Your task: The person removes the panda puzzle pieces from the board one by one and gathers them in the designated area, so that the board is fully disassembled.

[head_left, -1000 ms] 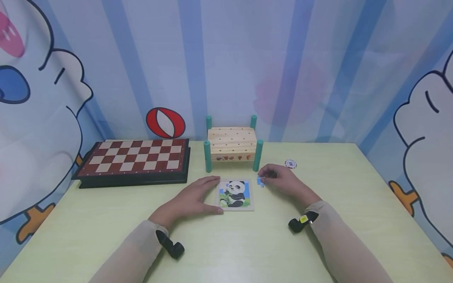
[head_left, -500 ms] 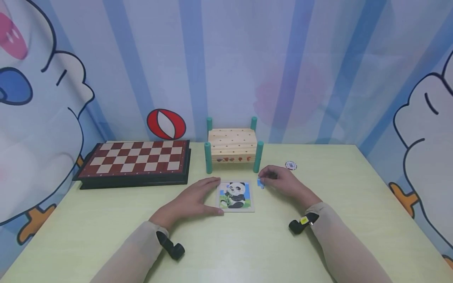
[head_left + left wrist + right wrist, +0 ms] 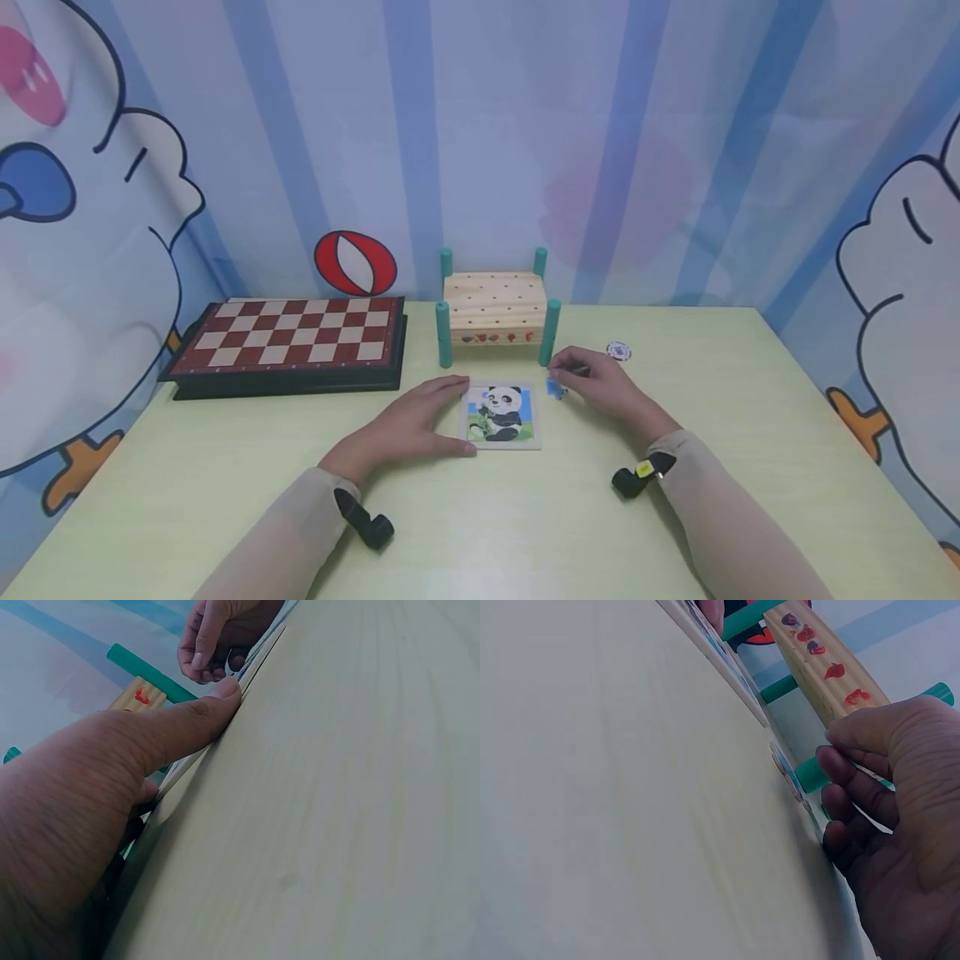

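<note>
A small panda jigsaw puzzle (image 3: 501,414) in a pale square frame lies flat in the middle of the table. My left hand (image 3: 401,425) spans its left side, thumb at the near corner and fingers at the far corner. In the left wrist view the thumb (image 3: 191,724) lies along the frame's edge. Just right of the puzzle, a loose blue puzzle piece (image 3: 555,389) lies on the table. My right hand (image 3: 596,382) hovers beside that piece, fingers loosely curled. The right wrist view shows the piece (image 3: 789,776) apart from the fingertips (image 3: 832,757).
Behind the puzzle stands a wooden pegboard stand (image 3: 495,304) with green legs, close to my right fingers. A folding chessboard (image 3: 292,337) sits at the back left. Right of the stand lies a round chip (image 3: 618,351). A patterned curtain (image 3: 495,133) borders the table's far edge.
My right fingers have risen slightly off the blue piece, which shows more fully now. The left hand stays on the puzzle frame. The head view shifts a little.
</note>
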Tool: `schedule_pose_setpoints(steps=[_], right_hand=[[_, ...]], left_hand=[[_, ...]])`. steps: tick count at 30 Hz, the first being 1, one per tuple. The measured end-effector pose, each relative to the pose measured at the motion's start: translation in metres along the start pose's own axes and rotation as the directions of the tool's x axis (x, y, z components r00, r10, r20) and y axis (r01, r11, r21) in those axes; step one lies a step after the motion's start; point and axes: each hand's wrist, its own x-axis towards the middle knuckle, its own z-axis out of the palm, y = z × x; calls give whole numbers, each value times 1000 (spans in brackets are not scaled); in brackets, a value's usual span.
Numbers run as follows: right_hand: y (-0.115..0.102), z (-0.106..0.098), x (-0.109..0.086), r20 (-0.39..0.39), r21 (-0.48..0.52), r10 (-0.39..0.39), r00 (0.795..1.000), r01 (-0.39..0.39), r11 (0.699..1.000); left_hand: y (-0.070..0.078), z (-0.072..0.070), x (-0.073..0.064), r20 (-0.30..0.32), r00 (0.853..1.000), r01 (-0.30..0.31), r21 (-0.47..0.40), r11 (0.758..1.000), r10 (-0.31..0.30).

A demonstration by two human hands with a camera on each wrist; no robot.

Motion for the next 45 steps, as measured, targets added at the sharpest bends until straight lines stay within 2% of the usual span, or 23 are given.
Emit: schedule_pose_setpoints(steps=[4, 9, 13, 19, 25, 32, 39, 45], right_hand=[[-7, 6, 0, -20, 22, -30, 999, 30, 999], [-20, 18, 1, -13, 43, -109, 994, 110, 993], [-30, 27, 6, 12, 32, -166, 986, 165, 986], [-37, 39, 19, 102, 4, -168, 980, 169, 986], [-39, 49, 31, 218, -33, -187, 958, 198, 980], [-35, 55, 35, 254, -56, -329, 910, 353, 934], [-36, 57, 32, 254, -100, -273, 928, 306, 947], [-36, 57, 32, 253, -109, -253, 934, 287, 952]], left_hand=[[1, -1, -1, 0, 1000, -2, -8, 1000, 2], [0, -1, -1, 7, 1000, -5, 3, 1000, 5], [0, -1, -1, 2, 1000, -6, 7, 1000, 6], [-1, 1, 0, 4, 1000, -15, 0, 1000, 15], [-1, 0, 0, 6, 1000, -17, 5, 1000, 17], [0, -2, -1, -2, 999, -36, -3, 999, 36], [-1, -1, 0, 7, 999, -33, -1, 999, 33], [-2, -1, 1, 8, 1000, -25, 3, 1000, 25]])
